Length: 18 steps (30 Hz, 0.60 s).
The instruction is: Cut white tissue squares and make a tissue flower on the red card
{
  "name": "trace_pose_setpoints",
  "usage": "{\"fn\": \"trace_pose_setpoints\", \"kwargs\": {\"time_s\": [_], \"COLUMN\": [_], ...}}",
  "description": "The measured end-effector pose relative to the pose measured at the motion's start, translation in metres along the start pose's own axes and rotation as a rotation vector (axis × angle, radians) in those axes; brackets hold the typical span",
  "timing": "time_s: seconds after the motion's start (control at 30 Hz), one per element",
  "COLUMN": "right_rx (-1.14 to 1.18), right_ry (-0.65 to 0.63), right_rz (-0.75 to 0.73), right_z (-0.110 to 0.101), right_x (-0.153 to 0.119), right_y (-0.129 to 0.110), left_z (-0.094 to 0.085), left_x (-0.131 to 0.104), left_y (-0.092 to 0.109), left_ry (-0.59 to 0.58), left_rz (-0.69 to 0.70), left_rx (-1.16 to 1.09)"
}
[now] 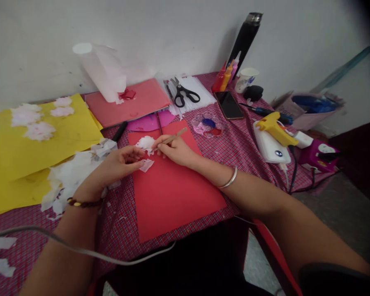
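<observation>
My right hand (174, 149) is closed around a slim tan stick-like tool (180, 132); its wide end points up and right, and its tip is hidden near a white paper flower (145, 142). The flower lies on a red sheet of paper (175, 189), close to its upper left corner. At the flower's left side, my left hand (125, 162) has its fingers curved and the thumb apart from them. Under the left thumb's tip is a small torn scrap of thin white paper (146, 165). Whether the thumb presses on it, I cannot tell.
Torn white paper (68, 176) and yellow sheets with paper flowers (40, 130) lie left. Behind are scissors (185, 93), a paint palette (208, 124) and a phone (228, 105). A yellow glue gun (276, 128) rests right on a white power bank (267, 146). A cable (80, 250) crosses in front.
</observation>
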State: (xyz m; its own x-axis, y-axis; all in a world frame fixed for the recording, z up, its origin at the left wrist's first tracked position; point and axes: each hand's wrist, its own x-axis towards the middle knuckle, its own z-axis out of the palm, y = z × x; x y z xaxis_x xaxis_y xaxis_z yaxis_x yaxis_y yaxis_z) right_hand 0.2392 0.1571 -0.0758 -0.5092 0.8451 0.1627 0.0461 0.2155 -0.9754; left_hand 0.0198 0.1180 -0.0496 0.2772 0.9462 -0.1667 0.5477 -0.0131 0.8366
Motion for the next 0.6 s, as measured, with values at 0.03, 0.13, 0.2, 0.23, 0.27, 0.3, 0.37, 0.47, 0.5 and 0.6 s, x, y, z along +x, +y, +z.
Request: {"fn": "trace_pose_setpoints", "kwargs": {"time_s": [0.03,0.13,0.2,0.23,0.27,0.3,0.37,0.47,0.5,0.6], "right_rx": [-0.041,-0.156,-0.241,-0.286,-0.332,-0.375,-0.449,-0.493,-0.489,-0.426], "right_ry": [-0.015,-0.025,-0.038,-0.047,-0.055,-0.060,-0.063,-0.076,-0.087,-0.097], "right_rz": [-0.029,-0.081,-0.097,-0.107,-0.119,-0.132,-0.159,-0.182,-0.182,-0.168], "right_z": [0.001,0.003,0.004,0.005,0.005,0.006,0.007,0.010,0.011,0.012], "right_x": [0.000,0.003,0.005,0.006,0.006,0.007,0.006,0.004,0.003,0.002], "right_y": [0.001,0.003,0.004,0.005,0.005,0.005,0.005,0.005,0.005,0.006], "left_z": [0.001,0.002,0.003,0.003,0.003,0.004,0.005,0.007,0.007,0.009], "left_x": [0.000,0.000,-0.001,-0.001,-0.001,-0.001,-0.001,0.001,0.001,0.003], "left_y": [0.001,0.003,0.005,0.005,0.006,0.006,0.005,0.002,0.000,-0.006], "left_ry": [-0.006,-0.002,0.003,0.005,0.005,0.006,0.009,0.020,0.024,0.030], "left_rz": [0.007,0.025,0.037,0.044,0.051,0.059,0.074,0.084,0.086,0.092], "left_rx": [0.015,0.048,0.060,0.064,0.069,0.075,0.089,0.091,0.083,0.042]}}
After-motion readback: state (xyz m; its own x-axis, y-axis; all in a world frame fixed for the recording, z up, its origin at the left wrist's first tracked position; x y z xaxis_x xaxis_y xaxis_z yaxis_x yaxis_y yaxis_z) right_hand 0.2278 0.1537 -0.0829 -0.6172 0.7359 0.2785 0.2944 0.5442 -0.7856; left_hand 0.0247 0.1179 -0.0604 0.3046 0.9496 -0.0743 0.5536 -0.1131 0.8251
